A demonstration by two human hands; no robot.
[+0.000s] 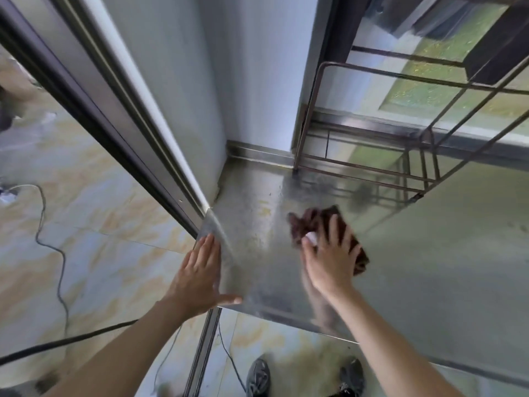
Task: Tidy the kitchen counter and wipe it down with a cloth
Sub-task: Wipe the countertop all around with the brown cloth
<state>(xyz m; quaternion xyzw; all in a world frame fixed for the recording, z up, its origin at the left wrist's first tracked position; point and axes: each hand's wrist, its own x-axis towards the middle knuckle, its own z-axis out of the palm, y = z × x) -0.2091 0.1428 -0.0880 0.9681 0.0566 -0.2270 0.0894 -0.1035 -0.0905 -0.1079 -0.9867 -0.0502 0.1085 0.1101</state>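
Stainless-steel worktop (415, 253), seen from above, its left corner abutting a pale wall and a door frame. Right hand (329, 262) presses a dark brown cloth (317, 222) onto the worktop, fingers (333, 227) spread over it; the cloth is motion-blurred. Left hand (197, 276), left of the cloth, lies flat on the worktop's left edge, fingers straight and together, thumb out. Wire rack (372, 156), beyond the cloth by the window, holds nothing visible. Two shoes (259, 378) stand on the tiled floor (94, 224) below the worktop's near edge.
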